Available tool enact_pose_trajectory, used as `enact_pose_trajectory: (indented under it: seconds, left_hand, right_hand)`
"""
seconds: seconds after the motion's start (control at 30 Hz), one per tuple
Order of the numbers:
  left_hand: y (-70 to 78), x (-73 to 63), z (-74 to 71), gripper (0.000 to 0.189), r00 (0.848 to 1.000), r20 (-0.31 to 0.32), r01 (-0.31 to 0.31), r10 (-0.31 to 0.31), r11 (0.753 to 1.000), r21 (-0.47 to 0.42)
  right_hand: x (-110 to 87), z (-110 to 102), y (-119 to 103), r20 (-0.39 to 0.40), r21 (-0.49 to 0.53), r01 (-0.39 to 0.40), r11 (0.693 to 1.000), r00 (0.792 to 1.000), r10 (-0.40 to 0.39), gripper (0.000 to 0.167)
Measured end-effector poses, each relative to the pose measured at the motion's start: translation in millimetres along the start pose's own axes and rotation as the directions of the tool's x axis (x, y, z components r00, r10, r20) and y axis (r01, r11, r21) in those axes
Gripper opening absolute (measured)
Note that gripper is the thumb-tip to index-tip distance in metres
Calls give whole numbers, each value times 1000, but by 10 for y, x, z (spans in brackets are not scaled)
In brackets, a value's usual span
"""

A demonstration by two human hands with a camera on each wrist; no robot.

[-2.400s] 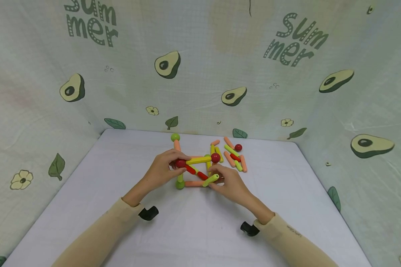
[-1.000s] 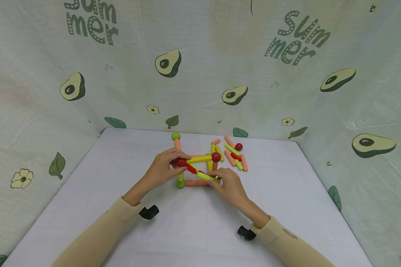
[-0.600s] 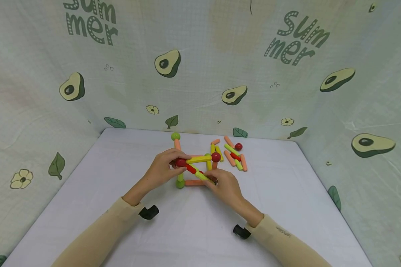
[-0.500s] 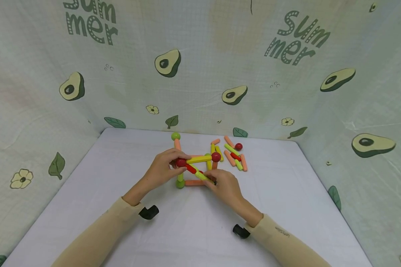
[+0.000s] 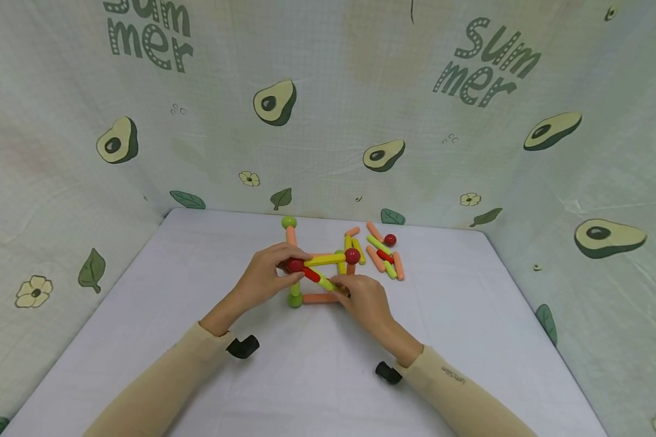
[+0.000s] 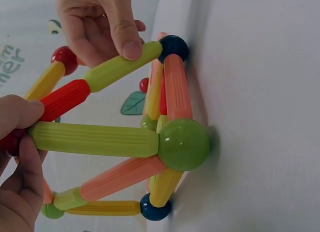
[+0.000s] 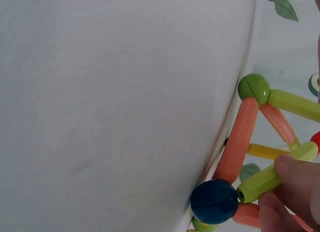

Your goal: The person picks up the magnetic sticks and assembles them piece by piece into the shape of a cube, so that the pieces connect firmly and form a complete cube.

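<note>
Ball-and-stick toy frame (image 5: 325,260) stands on the white table (image 5: 328,376), toward its far edge and roughly midway between the 2 far corners. With my left hand (image 5: 268,271) I pinch the upper-left red ball (image 5: 295,265) between thumb and fingers, parted only by the ball's width. My right hand (image 5: 367,300) is drawn in round a lime stick (image 6: 112,73), thumb against its side; 1 end meets a short red stick (image 6: 65,99), the other comes right up to a dark-blue ball (image 6: 173,48), though I can't tell whether those 2 touch.

I judge the pieces to be light, stiff plastic, hard to break; the glossy balls likely slip more than the ribbed sticks. The joints are probably the weak spots, so I'd take a stick at its ribbed middle and steady the frame at a corner ball, such as the green ball (image 6: 183,144) down on the table.

As for containers, I see none: coral sticks (image 5: 398,266), yellow sticks (image 5: 358,251) and a loose red ball (image 5: 390,240) lie directly on the table near its far edge, right of the frame.
</note>
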State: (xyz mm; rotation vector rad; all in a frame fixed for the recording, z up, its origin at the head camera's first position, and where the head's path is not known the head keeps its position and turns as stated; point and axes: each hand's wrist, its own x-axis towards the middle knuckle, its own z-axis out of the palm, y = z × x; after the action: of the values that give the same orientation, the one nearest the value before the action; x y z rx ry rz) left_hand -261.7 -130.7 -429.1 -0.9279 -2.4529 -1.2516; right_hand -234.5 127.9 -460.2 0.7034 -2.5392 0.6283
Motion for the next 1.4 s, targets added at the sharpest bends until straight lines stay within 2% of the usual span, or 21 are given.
enact_pose_trajectory:
  seconds: [0.2,0.27,0.33,0.43,0.53,0.6,0.63,0.7,0.77,0.93,1.03,1.13,1.27,1.33,1.4]
  left_hand:
    - [-6,-7,26,45,999,-11,-35,35,999,-11]
    - [-8,-2,35,45,999,-10,-35,35,999,-5]
    - [-3,6,40,45,999,-3,-34,34,999,-2]
    - [7,12,35,44,1000,9,-27,27,1000,-1]
    - [7,7,19,44,1000,3,-19,19,1000,3]
    - [-5,-1,11,45,1000,-3,-10,11,1000,6]
    - [-14,-5,7,45,1000,-3,-8,8,1000,5]
    - [-32,-12,2,44,1000,7,-2,2,1000,2]
    - [-53,-10,-8,44,1000,22,-3,3,1000,1]
    - [-94,17,-78,45,1000,26,-13,12,999,36]
    - [-108,24,-129,47,1000,9,-8,7,996,85]
    - [-104,17,-153,45,999,-37,-11,19,980,201]
    - [-9,22,-120,42,990,-108,-43,91,921,388]
    - [71,38,-70,43,984,-108,-78,139,895,439]
    - [157,55,-4,44,981,-86,-118,174,886,448]
  right_hand:
    - [-2,1,-18,-6,-4,2,1000,1000,-2,29]
    - [-28,-27,5,-16,48,-5,999,1000,5,27]
    - [-69,-74,54,-29,130,-44,991,998,48,23]
    - [-122,-130,179,-41,266,-142,953,986,159,24]
    - [-127,-150,329,40,364,-237,901,970,239,39]
    - [-111,-137,417,147,397,-279,874,960,240,47]
    - [-103,-125,453,198,399,-288,871,954,224,49]
    - [-93,-98,502,273,387,-295,874,942,197,45]
    - [-86,-68,521,295,374,-288,882,938,181,36]
    - [-78,-9,456,222,337,-226,914,962,156,29]
    - [-68,25,378,207,315,-203,927,968,141,28]
    - [-61,49,299,212,306,-205,930,967,144,28]
    - [-58,65,207,208,310,-210,927,967,149,26]
    - [-62,72,167,202,305,-206,930,968,148,25]
    - [-63,80,128,197,305,-196,932,970,140,24]
